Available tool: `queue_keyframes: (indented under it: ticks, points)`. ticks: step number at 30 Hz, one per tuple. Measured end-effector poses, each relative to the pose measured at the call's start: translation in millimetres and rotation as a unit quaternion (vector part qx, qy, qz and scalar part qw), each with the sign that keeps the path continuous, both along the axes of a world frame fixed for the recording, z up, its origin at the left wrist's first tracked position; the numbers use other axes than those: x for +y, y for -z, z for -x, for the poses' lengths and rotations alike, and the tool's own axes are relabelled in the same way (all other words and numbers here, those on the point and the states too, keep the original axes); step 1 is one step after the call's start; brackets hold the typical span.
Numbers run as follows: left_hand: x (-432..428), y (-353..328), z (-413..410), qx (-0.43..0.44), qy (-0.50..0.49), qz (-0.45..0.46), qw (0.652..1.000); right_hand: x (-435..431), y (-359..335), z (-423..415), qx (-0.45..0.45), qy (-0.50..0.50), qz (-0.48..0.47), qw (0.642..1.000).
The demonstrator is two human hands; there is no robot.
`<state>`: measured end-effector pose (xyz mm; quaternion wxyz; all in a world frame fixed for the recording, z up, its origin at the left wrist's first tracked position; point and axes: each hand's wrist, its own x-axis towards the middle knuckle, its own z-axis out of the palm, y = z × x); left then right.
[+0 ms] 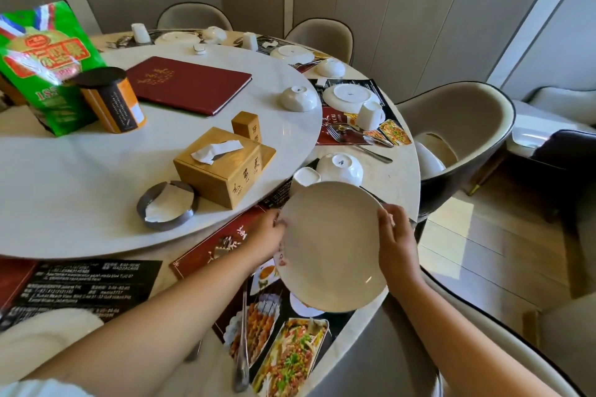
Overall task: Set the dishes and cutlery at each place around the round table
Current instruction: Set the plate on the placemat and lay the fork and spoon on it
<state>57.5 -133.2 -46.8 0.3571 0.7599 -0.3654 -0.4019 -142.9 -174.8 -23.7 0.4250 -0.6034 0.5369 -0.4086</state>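
Note:
I hold a white plate point(332, 245) tilted above the nearest paper placemat point(283, 361), which is printed with food photos. My left hand point(269, 235) grips its left rim and my right hand point(393, 242) grips its right rim. Just beyond the plate an upturned white cup point(304, 179) and an upturned white bowl point(340, 167) stand on the table. A spoon or fork point(242, 361) lies on the left part of the mat. The place to the right has a plate point(351, 95), a cup point(371, 114) and a fork point(358, 145).
The raised turntable point(96, 184) carries a wooden tissue box point(222, 167), a metal ashtray point(166, 206), a red menu point(187, 84), an orange canister point(111, 100), a green bag point(42, 64) and an upturned bowl point(298, 98). Padded chairs point(458, 135) ring the table; further set places lie at the far side.

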Motion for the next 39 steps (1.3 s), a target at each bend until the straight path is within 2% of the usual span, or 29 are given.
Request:
queue_keyframes:
  ticks: [4, 13, 17, 24, 27, 29, 31, 32, 34, 36, 39]
  points:
    - [7.8, 11.1, -8.5, -0.032, 0.02, -0.017, 0.999, -11.8, 22.0, 6.5, 0.079, 0.01, -0.064, 0.995]
    - [12.6, 21.3, -19.3, -0.089, 0.027, -0.059, 0.994, -31.9, 46.8, 4.6, 0.276, -0.048, -0.092, 0.956]
    - [12.2, 23.3, -23.7, -0.14, 0.046, -0.071, 0.986, -29.9, 47.6, 1.6, 0.346, -0.083, -0.065, 0.932]
    - [10.7, 16.5, -27.7, -0.232, 0.094, -0.096, 0.963, -37.3, 38.6, 2.4, 0.453, -0.13, -0.04, 0.881]
    - [6.3, 6.2, -26.5, -0.321, 0.146, -0.101, 0.93, -43.2, 29.4, 1.2, 0.494, -0.15, -0.032, 0.856]
    - [-2.0, -6.2, -21.9, -0.371, 0.173, -0.076, 0.909, -51.7, 22.2, 0.8, 0.476, -0.124, -0.017, 0.87]
    - [-19.9, -24.2, -17.5, -0.396, 0.202, -0.012, 0.896, -65.9, 18.3, 1.3, 0.433, -0.086, 0.026, 0.897]
    - [-33.4, -33.0, -14.7, -0.401, 0.212, 0.018, 0.891, -74.1, 17.4, 2.6, 0.435, -0.082, 0.042, 0.896]
    - [-61.7, -50.0, -9.5, -0.415, 0.214, 0.047, 0.883, -88.0, 16.8, 2.8, 0.507, -0.113, 0.041, 0.854]
    - [-94.4, -58.4, -3.4, -0.441, 0.22, 0.032, 0.87, -100.4, 19.4, 2.6, 0.569, -0.138, 0.017, 0.811]
    - [-128.5, -59.0, 4.9, -0.473, 0.249, -0.046, 0.844, -110.4, 26.5, -0.4, 0.586, -0.155, -0.004, 0.795]
